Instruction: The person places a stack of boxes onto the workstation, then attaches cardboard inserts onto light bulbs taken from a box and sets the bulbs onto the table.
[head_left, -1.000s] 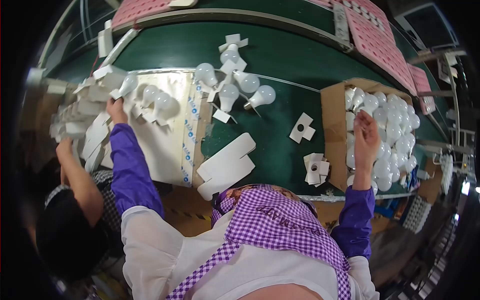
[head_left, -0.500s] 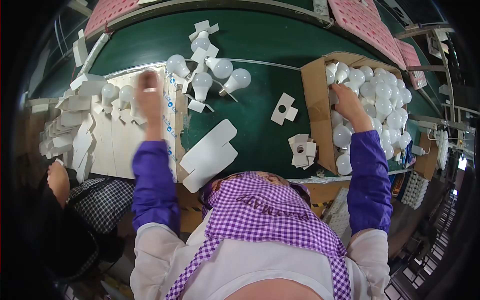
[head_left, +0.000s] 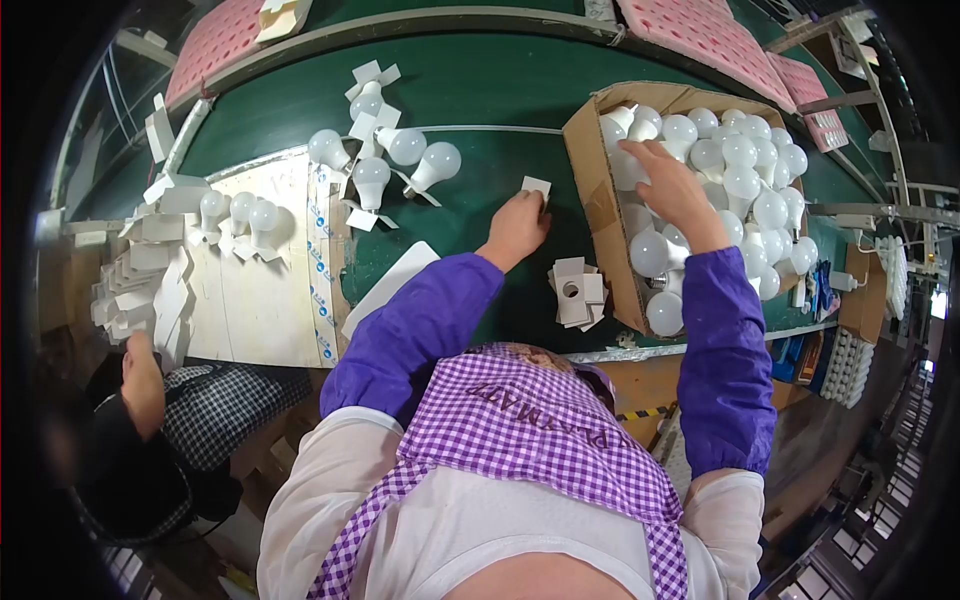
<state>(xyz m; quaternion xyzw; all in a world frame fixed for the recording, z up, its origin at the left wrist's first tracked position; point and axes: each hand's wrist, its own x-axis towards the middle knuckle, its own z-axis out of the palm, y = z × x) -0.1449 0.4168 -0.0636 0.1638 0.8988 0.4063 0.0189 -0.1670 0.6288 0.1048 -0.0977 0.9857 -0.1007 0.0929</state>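
Observation:
My left hand point(head_left: 518, 230) is closed on a small folded white card insert point(head_left: 536, 186) over the green table. Beyond the cardboard box's near-left wall, my right hand point(head_left: 682, 192) reaches among the bulbs, thumb and fingers around a white light bulb point(head_left: 624, 170); its far side is hidden. Many more bulbs point(head_left: 741, 182) fill the cardboard box point(head_left: 612, 240). A short stack of white card inserts with round holes point(head_left: 577, 305) lies between my left forearm and the box. Left of my left hand, several bulbs point(head_left: 371, 180) stand or lie in white card inserts.
A white board point(head_left: 250, 320) on the left carries bulbs in inserts point(head_left: 240, 212). Folded white cartons point(head_left: 135, 280) pile up at its far left. A flat white card point(head_left: 395, 280) lies partly under my left sleeve. A co-worker's hand point(head_left: 143, 385) is at lower left. Pink perforated trays point(head_left: 690, 35) sit beyond the rail.
My left hand has moved right from the white board and taken the loose card insert from the table. My right hand stays at the box's left side. The whole view has shifted slightly.

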